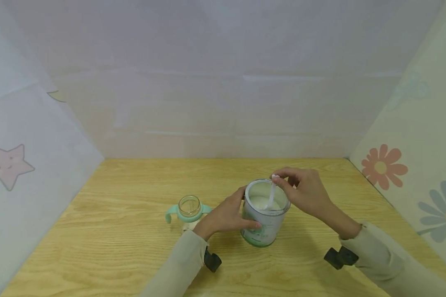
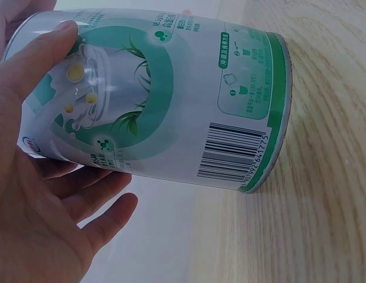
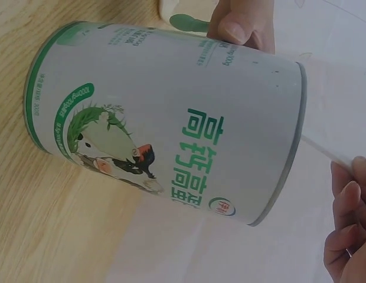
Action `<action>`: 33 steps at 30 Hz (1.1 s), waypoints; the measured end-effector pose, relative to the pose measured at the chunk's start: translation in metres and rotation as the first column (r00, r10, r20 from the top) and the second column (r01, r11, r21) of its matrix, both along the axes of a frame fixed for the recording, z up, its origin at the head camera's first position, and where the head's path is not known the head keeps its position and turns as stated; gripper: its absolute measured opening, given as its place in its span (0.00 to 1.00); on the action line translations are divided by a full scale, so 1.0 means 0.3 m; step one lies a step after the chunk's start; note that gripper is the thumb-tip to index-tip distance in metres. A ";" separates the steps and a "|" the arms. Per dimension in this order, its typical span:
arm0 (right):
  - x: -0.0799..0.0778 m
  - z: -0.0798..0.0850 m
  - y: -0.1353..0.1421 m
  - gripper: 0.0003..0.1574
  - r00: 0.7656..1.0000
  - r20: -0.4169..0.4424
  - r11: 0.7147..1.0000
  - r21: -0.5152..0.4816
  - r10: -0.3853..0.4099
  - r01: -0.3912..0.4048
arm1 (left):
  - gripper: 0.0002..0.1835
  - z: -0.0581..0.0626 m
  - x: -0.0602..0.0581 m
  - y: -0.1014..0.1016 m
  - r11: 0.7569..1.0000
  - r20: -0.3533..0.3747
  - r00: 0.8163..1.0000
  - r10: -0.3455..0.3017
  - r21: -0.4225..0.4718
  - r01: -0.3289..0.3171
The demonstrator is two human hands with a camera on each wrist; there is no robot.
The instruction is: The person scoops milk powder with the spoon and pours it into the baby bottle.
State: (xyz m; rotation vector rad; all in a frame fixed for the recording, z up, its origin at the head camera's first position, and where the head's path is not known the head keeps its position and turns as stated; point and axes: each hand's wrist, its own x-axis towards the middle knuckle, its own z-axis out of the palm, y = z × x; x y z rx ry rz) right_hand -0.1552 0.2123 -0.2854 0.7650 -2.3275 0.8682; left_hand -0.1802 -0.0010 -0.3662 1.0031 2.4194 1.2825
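To my left I see a bottle point(image 1: 189, 206) with mint-green handles on the worktop point(image 1: 115, 239), partly hidden by the left forearm. Beside it, the left hand point(image 1: 226, 214) curls round the side of a white-and-green can point(image 1: 265, 229), whose open mouth shows pale contents. Rightmost, the right hand point(image 1: 306, 189) pinches a white scoop point(image 1: 272, 192), its lower end inside the can.

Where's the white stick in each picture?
Head: right of centre, the white stick pokes up from the open can, its top pinched by the right hand.
Left wrist: not visible.
Right wrist: near the right edge, between the can and that hand.
Shared landmark: the can, in all three.
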 end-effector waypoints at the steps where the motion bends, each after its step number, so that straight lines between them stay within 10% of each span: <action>1: 0.001 0.002 0.000 0.05 1.000 -0.004 1.000 0.000 0.002 -0.002 | 0.54 0.000 0.000 0.000 1.000 0.000 1.000 -0.001 0.001 0.001; 33: -0.007 0.094 -0.005 0.08 0.999 -0.002 0.997 -0.068 0.037 -0.037 | 0.53 -0.001 -0.005 -0.002 0.999 -0.021 1.000 -0.023 0.023 0.024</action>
